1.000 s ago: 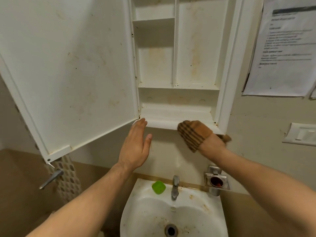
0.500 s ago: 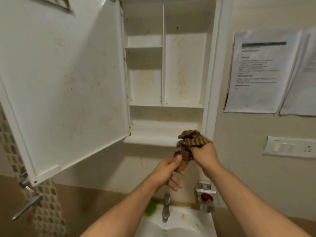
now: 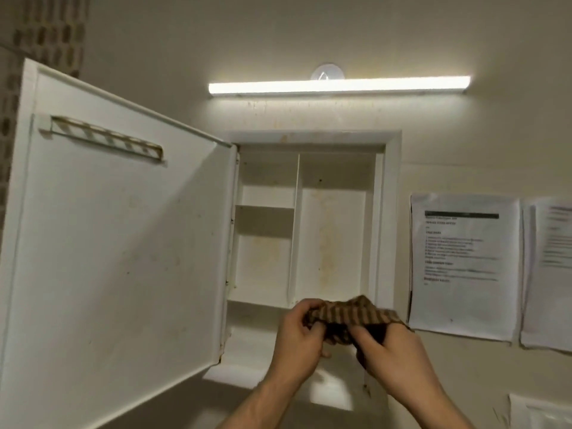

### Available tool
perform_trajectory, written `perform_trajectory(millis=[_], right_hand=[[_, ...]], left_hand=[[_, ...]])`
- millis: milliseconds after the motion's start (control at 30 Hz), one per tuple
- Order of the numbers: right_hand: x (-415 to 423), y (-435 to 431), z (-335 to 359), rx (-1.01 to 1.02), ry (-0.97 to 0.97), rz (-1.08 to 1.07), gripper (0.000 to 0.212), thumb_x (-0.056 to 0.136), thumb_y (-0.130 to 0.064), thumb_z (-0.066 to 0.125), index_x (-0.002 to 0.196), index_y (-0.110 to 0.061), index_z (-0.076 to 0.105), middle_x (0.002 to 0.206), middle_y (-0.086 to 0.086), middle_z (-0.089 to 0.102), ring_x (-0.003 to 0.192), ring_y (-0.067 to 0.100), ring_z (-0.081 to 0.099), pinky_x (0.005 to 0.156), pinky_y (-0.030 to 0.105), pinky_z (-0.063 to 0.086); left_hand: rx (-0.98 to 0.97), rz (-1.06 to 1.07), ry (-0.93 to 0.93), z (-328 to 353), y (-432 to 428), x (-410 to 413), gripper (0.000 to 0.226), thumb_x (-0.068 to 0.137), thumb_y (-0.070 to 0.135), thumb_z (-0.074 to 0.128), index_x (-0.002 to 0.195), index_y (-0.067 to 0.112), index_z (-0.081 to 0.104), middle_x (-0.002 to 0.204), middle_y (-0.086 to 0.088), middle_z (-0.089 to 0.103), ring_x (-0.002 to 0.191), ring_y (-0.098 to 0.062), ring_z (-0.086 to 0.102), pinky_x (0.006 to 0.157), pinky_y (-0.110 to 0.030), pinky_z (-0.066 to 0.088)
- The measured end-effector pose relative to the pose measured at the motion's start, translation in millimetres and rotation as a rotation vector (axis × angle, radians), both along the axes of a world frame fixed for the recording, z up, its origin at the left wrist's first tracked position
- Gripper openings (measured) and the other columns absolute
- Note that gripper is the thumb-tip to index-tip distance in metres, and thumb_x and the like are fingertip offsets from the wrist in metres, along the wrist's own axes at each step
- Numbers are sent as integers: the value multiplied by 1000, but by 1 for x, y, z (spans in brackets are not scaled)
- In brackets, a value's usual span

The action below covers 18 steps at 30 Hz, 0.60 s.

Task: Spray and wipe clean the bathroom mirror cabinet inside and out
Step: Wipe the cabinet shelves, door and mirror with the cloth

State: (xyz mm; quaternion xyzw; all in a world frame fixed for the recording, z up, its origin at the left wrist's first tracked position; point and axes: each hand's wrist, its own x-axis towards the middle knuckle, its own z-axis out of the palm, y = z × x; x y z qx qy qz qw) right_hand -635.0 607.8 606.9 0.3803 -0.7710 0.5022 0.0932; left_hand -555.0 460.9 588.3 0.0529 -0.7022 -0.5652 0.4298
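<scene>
The brown striped cloth (image 3: 349, 314) is bunched between both hands, held in the air in front of the lower shelf edge of the open mirror cabinet (image 3: 331, 243). The left hand (image 3: 298, 340) grips its left end, fingers curled over the top of the fabric. The right hand (image 3: 391, 351) pinches the right part, with cloth draped over its knuckles. Both forearms rise from the bottom of the view, hands close together. The cabinet door (image 3: 123, 258) stands swung open to the left.
</scene>
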Motion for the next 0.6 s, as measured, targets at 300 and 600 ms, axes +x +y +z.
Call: perform_trajectory(millis=[300, 600], right_hand=[[1, -33, 95, -496, 113, 265, 35, 103, -6, 56, 104, -38, 72, 101, -14, 78, 104, -2, 70, 88, 12, 53], [-31, -88, 250, 7, 962, -542, 43, 101, -34, 45, 141, -19, 47, 150, 15, 40, 142, 36, 34, 125, 55, 18]], left_hand=[[-668, 94, 93, 73, -14, -5, 47, 88, 36, 59, 133, 50, 51, 121, 26, 60, 105, -1, 63, 77, -19, 55], [-1150, 781, -137, 152, -62, 13, 78, 94, 43, 44, 158, 30, 1, 168, -1, 8, 153, -18, 14, 122, -34, 16]])
